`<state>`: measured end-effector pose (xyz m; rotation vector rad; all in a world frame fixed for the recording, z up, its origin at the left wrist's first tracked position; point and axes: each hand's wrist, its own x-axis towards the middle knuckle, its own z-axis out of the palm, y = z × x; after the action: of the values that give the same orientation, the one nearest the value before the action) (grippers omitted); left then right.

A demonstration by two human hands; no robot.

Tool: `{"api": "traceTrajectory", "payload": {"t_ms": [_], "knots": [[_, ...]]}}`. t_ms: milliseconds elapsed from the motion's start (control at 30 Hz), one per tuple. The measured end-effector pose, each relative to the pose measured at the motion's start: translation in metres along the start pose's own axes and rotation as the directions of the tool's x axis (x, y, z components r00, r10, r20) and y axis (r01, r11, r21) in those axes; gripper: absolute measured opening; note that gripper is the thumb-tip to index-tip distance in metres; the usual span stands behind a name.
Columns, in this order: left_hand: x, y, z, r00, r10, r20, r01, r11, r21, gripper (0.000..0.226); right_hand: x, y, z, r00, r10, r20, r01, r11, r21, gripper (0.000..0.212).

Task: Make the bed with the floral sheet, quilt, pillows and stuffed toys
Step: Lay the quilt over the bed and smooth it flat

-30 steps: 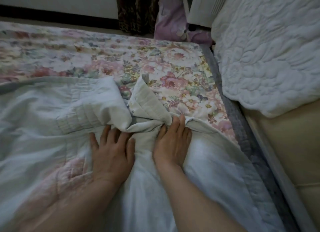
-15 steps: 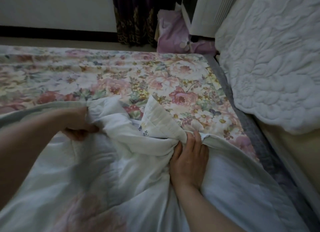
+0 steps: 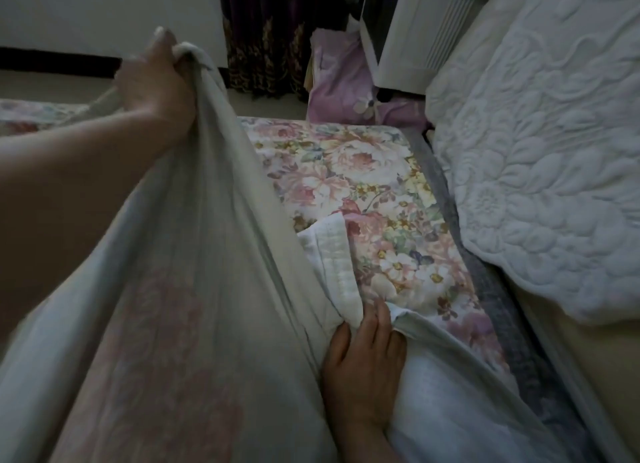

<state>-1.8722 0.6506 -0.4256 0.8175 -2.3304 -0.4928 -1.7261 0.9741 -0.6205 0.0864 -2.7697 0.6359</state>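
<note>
Pale cotton is filling most of my view: the quilt (image 3: 194, 289) is hanging in a taut slope from my left hand (image 3: 156, 78), which is raised high on the left and gripping a bunched edge of it in a closed fist. My right hand (image 3: 363, 358) is lying low and nearer to me, palm down on the quilt where a turned-over flap is crossing the border. Its fingertips are tucking in under that flap, and I cannot tell whether they are pinching cloth or only pressing it. The hands are standing well apart, the left far and up, the right close and down, so the stretch of quilt between them is running diagonally away from me toward the upper left.

Beyond the right hand the floral sheet (image 3: 363, 172) is lying flat and bare on the bed (image 3: 491, 289), with the quilt covering only the near part. That is the relation I am judging the next move by. The uncovered sheet is lying ahead and to the right of both hands, so the quilt probably needs carrying forward along the bed's length, with the right hand as the nearer anchor on that side. A white quilted pad (image 3: 536, 151) is lying beside the bed on the right, and a purple pillow (image 3: 339, 82) is leaning past the far end, next to a dark curtain (image 3: 263, 47).
</note>
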Motion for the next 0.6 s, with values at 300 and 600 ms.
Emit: {"api": "traceTrajectory", "payload": {"t_ms": [300, 600], "knots": [[-0.084, -0.088, 0.102, 0.751, -0.104, 0.652, 0.045, 0.993, 0.106, 0.045, 0.004, -0.001, 0.003, 1.000, -0.022, 0.004, 0.022, 1.000, -0.016, 0.047], [-0.165, -0.072, 0.044, 0.867, 0.029, 0.498, -0.147, 0.968, 0.201, 0.069, 0.010, 0.002, 0.002, 0.999, -0.009, 0.037, 0.013, 0.996, -0.091, 0.053]]}}
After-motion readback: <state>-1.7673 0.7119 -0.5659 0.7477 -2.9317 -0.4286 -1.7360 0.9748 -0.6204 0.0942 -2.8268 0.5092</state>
